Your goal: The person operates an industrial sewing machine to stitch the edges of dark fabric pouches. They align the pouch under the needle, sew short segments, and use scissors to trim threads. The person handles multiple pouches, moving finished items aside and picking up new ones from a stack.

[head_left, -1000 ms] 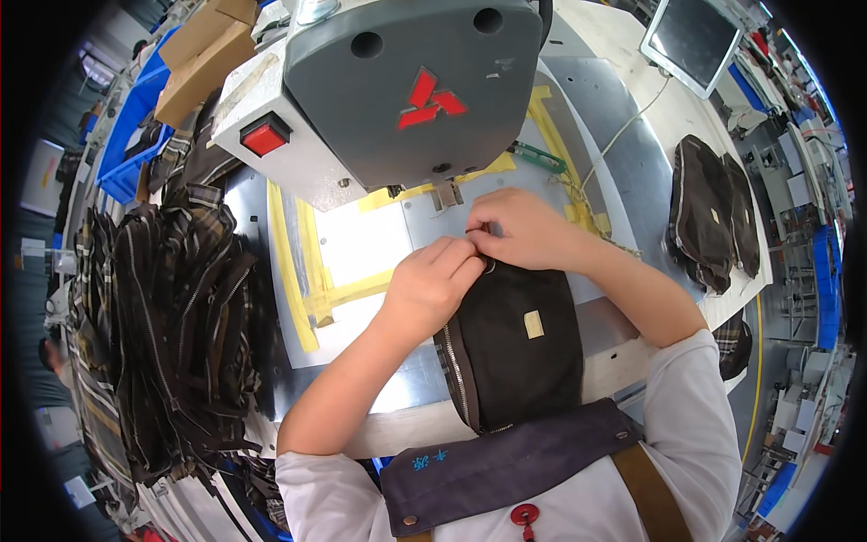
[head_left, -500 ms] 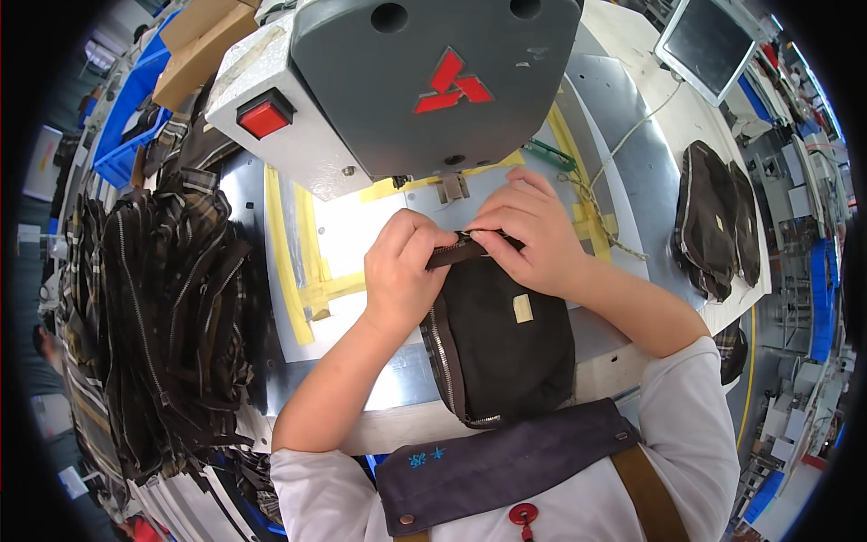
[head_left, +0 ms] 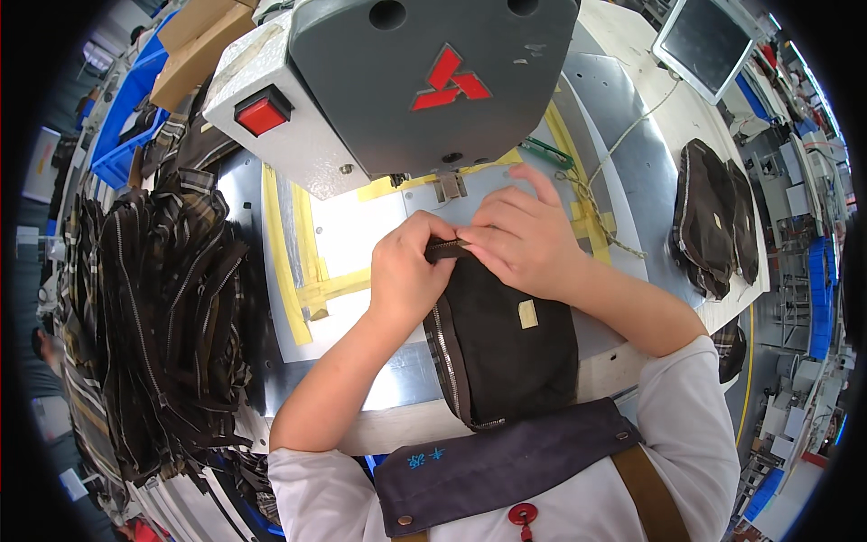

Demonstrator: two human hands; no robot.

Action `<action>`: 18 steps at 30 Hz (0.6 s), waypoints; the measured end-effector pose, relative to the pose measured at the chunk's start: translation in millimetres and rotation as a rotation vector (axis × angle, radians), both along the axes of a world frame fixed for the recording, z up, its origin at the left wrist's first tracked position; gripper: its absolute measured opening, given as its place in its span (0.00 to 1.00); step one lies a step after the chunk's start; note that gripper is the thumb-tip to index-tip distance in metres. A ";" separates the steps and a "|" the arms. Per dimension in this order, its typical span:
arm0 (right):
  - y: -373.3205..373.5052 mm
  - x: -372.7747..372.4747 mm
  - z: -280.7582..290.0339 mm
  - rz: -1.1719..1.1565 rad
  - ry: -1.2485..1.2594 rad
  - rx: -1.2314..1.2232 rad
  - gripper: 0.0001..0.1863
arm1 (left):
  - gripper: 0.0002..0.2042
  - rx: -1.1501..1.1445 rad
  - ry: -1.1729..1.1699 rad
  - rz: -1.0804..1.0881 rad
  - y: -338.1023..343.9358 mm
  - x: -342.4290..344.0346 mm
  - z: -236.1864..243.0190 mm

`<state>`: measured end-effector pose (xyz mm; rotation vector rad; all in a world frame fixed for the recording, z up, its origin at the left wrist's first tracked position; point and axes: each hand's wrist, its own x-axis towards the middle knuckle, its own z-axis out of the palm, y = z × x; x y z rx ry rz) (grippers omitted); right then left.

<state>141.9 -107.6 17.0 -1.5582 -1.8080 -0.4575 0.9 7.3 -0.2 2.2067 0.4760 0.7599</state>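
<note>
A dark brown fabric pouch (head_left: pixel 501 361) with a metal zipper down its left side and a small cream label hangs over the front edge of the machine bed. My left hand (head_left: pixel 408 266) pinches the pouch's upper left edge by the zipper tape. Close beside it, my right hand (head_left: pixel 524 237) grips the same top edge between thumb and fingers, the other fingers partly raised. The fingertips of both hands nearly meet; what lies between them is too small to tell. Just beyond my hands is the sewing machine head (head_left: pixel 433 117), with a small metal clamp (head_left: pixel 449 187) under it.
Brown and plaid zippered pieces (head_left: pixel 172 316) are heaped at the left. Two finished-looking dark pouches (head_left: pixel 704 217) lie at the right. Green snips (head_left: pixel 546 152) with a cord rest on the bed by yellow tape. A screen (head_left: pixel 704 45) stands far right, a blue bin (head_left: pixel 126 135) far left.
My right hand has shifted slightly left along the pouch's top edge, closer to my left hand. The pouch's label side has turned a little; my left hand has barely moved.
</note>
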 end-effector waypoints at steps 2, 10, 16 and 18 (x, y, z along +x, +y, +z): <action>-1.6 0.7 -4.3 0.029 0.019 -0.020 0.07 | 0.07 -0.094 0.062 0.015 -1.5 -0.4 3.9; 2.0 10.9 -7.0 0.062 0.247 -0.237 0.07 | 0.06 -0.435 0.069 -0.090 8.6 1.4 -3.5; 5.6 18.9 -16.8 0.015 0.594 -0.496 0.09 | 0.08 -0.395 0.256 -0.074 9.9 1.7 4.5; 7.1 18.7 -12.3 -0.023 0.722 -0.575 0.11 | 0.08 -0.385 0.255 -0.083 10.8 0.2 5.7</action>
